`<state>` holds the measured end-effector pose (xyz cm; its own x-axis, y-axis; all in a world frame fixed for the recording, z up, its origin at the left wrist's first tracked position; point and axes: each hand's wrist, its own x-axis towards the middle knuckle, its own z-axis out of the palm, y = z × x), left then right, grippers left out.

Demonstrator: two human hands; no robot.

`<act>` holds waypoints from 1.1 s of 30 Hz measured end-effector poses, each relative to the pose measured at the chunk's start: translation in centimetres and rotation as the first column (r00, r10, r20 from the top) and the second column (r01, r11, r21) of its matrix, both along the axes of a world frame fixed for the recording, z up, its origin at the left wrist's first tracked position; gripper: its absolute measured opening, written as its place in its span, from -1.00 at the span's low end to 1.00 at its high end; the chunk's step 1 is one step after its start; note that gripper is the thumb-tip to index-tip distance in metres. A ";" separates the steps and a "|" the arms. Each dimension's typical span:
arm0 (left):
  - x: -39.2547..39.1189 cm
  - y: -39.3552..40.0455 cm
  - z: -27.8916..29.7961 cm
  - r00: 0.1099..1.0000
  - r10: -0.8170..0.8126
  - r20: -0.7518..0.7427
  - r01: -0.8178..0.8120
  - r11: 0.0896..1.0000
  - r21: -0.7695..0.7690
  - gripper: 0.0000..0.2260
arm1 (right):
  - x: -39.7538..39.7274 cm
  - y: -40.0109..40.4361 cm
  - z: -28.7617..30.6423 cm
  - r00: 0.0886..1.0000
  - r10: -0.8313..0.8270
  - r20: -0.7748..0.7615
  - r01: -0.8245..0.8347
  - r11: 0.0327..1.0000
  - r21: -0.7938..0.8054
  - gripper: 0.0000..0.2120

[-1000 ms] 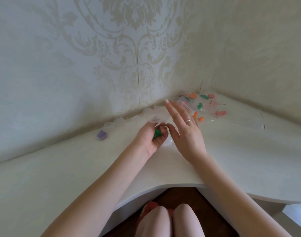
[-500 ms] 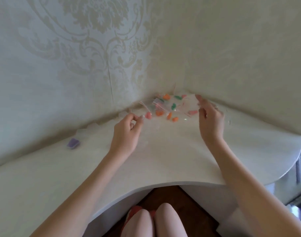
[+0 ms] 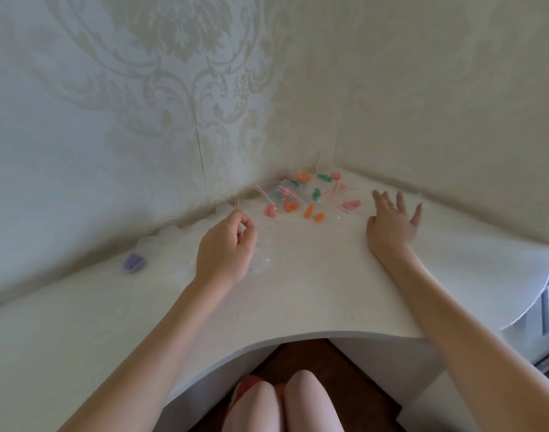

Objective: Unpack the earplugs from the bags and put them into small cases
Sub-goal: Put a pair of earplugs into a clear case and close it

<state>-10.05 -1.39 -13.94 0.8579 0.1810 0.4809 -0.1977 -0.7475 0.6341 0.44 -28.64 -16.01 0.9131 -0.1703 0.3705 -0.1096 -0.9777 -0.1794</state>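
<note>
The left hand (image 3: 224,252) hovers over the white worktop (image 3: 313,291) with its fingers curled in, thumb and forefinger pinching the top of a clear bag (image 3: 236,203) whose thin red strip shows just above the fingertips. The view is too blurred to tell what the bag holds. The right hand (image 3: 393,222) lies flat with its fingers straight and spread, holding nothing; a ring sits on one finger.

Between and beyond the hands, in the corner where the two papered walls meet, lies a heap of earplugs (image 3: 310,210) in orange, green and pink, mixed with more small clear bags (image 3: 284,191) edged in red. A pink pair lies just beside the right hand's fingertips.

Along the left wall stand a few small clear cases (image 3: 170,232). Further left rests a purple case (image 3: 133,262), well apart from the heap.
</note>
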 end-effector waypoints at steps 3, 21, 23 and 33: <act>0.9 -0.2 0.3 0.996 -0.017 -0.088 -0.021 0.906 -0.422 -0.85 | -1.0 3.2 0.7 0.960 0.240 0.144 -0.252 0.965 0.068 -0.50; 1.4 4.3 1.6 0.944 -0.324 -0.068 0.000 0.206 -0.979 -0.78 | -7.2 13.4 -0.3 0.533 0.829 0.168 -0.823 0.462 0.331 -0.65; 1.0 3.9 1.5 0.901 -0.400 -0.168 0.002 0.393 -0.920 -0.71 | -7.3 13.3 0.0 0.546 0.784 0.296 -0.819 0.425 0.385 -0.65; 0.3 1.5 1.7 0.854 -0.480 -0.201 0.206 0.666 -0.717 -0.64 | -8.2 13.9 0.0 0.483 0.691 0.538 -0.876 0.376 0.303 -0.60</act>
